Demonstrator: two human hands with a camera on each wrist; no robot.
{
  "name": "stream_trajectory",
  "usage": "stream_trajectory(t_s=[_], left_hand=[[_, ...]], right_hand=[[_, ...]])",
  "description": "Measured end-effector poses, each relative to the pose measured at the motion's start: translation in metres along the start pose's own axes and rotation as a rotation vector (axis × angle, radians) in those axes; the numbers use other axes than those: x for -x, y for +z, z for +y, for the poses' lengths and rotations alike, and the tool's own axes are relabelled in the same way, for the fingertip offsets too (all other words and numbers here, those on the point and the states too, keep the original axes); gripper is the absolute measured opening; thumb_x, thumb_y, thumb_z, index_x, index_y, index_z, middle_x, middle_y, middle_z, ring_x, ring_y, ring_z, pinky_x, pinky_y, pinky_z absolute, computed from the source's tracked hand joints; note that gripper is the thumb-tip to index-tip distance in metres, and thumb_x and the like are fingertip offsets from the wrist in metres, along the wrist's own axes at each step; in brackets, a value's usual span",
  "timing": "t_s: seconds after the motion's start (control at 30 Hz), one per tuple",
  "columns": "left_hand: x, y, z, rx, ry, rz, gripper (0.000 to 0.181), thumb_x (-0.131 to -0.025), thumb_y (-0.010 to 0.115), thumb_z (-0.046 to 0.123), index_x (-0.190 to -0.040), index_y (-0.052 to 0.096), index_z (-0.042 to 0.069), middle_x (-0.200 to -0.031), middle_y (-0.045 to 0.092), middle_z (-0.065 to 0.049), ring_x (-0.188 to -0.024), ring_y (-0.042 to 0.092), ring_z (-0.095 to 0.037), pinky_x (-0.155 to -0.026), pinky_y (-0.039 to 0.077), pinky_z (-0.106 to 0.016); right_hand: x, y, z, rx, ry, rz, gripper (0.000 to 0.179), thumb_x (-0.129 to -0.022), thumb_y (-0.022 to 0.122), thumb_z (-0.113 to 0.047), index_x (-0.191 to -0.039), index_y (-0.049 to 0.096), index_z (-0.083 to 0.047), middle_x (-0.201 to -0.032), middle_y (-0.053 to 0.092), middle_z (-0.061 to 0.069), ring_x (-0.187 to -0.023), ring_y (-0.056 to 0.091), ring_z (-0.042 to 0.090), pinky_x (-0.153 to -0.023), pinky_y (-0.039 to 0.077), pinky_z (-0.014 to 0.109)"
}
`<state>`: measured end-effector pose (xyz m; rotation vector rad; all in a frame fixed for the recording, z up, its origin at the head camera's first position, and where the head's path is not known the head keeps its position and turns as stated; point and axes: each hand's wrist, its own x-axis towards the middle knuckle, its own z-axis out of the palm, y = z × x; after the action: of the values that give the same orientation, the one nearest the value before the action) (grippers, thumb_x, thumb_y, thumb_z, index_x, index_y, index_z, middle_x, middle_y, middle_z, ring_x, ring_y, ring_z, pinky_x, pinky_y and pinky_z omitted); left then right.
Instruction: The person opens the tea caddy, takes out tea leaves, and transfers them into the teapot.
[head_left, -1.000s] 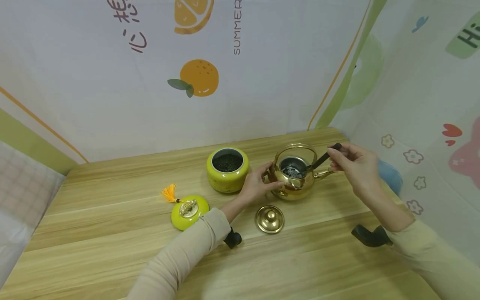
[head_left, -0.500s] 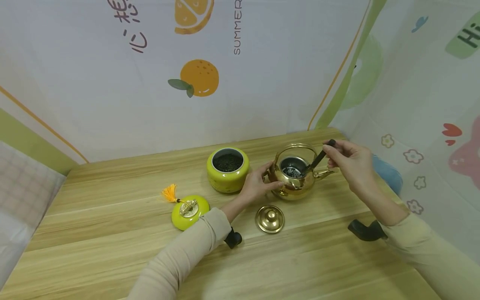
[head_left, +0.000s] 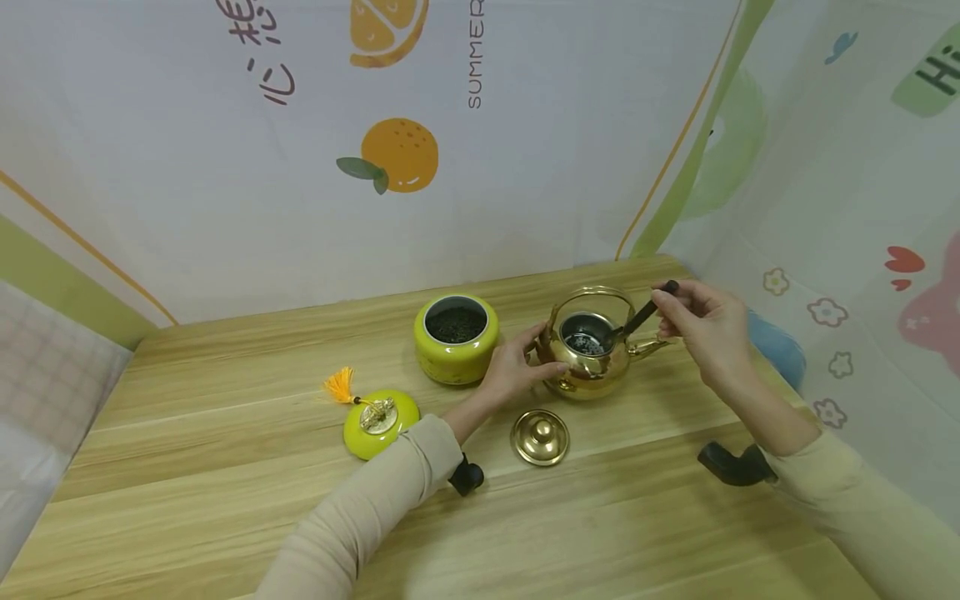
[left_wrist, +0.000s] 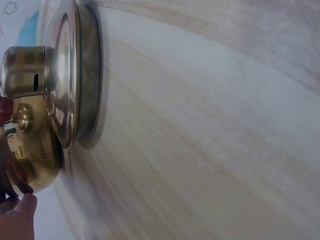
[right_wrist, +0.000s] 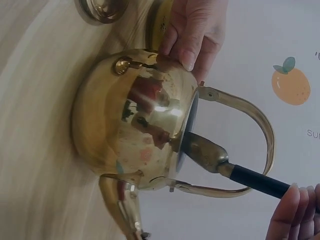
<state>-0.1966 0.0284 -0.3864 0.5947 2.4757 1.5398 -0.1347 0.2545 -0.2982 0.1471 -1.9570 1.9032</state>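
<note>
My left hand holds the left side of a golden teapot, thumb on the front. The teapot stands upright, uncovered, its arched handle raised and its spout to the right. My right hand pinches the black handle of a tea scoop. In the right wrist view, the scoop's metal blade slants into the teapot's mouth; its tip is hidden there. Pale specks show inside the metal-lined mouth. Left of the teapot stands a yellow-green tea canister, uncovered, with dark loose tea in it.
The golden teapot lid lies knob up in front of the teapot. Farther left, partly behind the left sleeve, lies the canister lid with an orange tassel. A printed curtain backs the wooden table.
The right hand and scoop handle have shifted slightly left, then slightly back right, while the blade stays in the teapot's mouth. The left hand and teapot have not visibly moved.
</note>
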Motion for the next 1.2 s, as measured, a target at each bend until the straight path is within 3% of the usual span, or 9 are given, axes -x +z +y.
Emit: stream_trajectory(t_s=[0.33, 0.5, 0.73, 0.87, 1.0, 1.13, 1.2], left_hand=[[0.007, -0.003, 0.000, -0.061, 0.022, 0.006, 0.076, -0.080, 0.076, 0.027, -0.143, 0.038, 0.006, -0.145, 0.041, -0.013, -0.126, 0.047, -0.034, -0.102, 0.044, -0.038], [0.022, -0.014, -0.002, 0.017, 0.054, 0.038, 0.074, -0.080, 0.076, 0.025, -0.141, 0.041, 0.001, -0.143, 0.043, -0.015, -0.128, 0.046, -0.030, -0.100, 0.045, -0.035], [0.054, -0.052, -0.010, 0.235, 0.153, 0.197, 0.052, -0.082, 0.071, 0.004, -0.128, 0.051, -0.009, -0.132, 0.052, -0.023, -0.122, 0.051, -0.035, -0.099, 0.045, -0.040], [0.068, -0.080, -0.017, 0.279, 0.127, 0.329, 0.047, -0.083, 0.070, 0.003, -0.127, 0.054, -0.006, -0.130, 0.055, -0.022, -0.120, 0.054, -0.031, -0.099, 0.045, -0.036], [0.075, -0.107, -0.028, 0.205, 0.079, 0.391, 0.052, -0.084, 0.070, 0.009, -0.132, 0.051, -0.002, -0.136, 0.051, -0.018, -0.126, 0.049, -0.026, -0.103, 0.043, -0.033], [0.073, -0.124, -0.036, 0.066, 0.015, 0.316, 0.068, -0.085, 0.071, 0.018, -0.142, 0.039, 0.002, -0.148, 0.038, -0.011, -0.136, 0.037, -0.024, -0.108, 0.037, -0.033], [0.070, -0.128, -0.040, 0.013, -0.015, 0.260, 0.075, -0.084, 0.071, 0.022, -0.146, 0.032, 0.003, -0.152, 0.031, -0.011, -0.139, 0.030, -0.025, -0.110, 0.034, -0.036]], right_hand=[[0.027, -0.005, 0.008, -0.030, -0.083, 0.082, 0.007, -0.088, 0.061, 0.001, -0.091, 0.067, 0.000, -0.067, 0.063, 0.002, -0.055, 0.061, 0.010, -0.053, 0.054, 0.018], [0.039, 0.003, 0.011, -0.079, -0.153, 0.085, 0.009, -0.087, 0.059, 0.007, -0.094, 0.063, 0.011, -0.068, 0.064, 0.005, -0.056, 0.062, 0.011, -0.054, 0.054, 0.019], [0.042, 0.024, 0.013, -0.120, -0.192, -0.036, 0.013, -0.090, 0.055, 0.008, -0.100, 0.059, 0.015, -0.076, 0.070, 0.004, -0.066, 0.068, 0.012, -0.061, 0.057, 0.023], [0.039, 0.042, 0.015, -0.129, -0.174, -0.120, 0.016, -0.090, 0.056, 0.005, -0.102, 0.057, 0.015, -0.081, 0.071, 0.003, -0.071, 0.069, 0.012, -0.065, 0.058, 0.026], [0.034, 0.063, 0.016, -0.100, -0.136, -0.157, 0.020, -0.090, 0.057, 0.003, -0.103, 0.054, 0.019, -0.081, 0.071, 0.000, -0.071, 0.069, 0.011, -0.065, 0.058, 0.026], [0.026, 0.083, 0.019, -0.036, -0.098, -0.146, 0.019, -0.090, 0.058, 0.003, -0.103, 0.056, 0.017, -0.078, 0.069, -0.001, -0.068, 0.068, 0.010, -0.065, 0.058, 0.026], [0.021, 0.093, 0.021, -0.010, -0.081, -0.156, 0.019, -0.090, 0.058, 0.002, -0.103, 0.057, 0.015, -0.081, 0.069, 0.006, -0.070, 0.068, 0.010, -0.066, 0.058, 0.027]])
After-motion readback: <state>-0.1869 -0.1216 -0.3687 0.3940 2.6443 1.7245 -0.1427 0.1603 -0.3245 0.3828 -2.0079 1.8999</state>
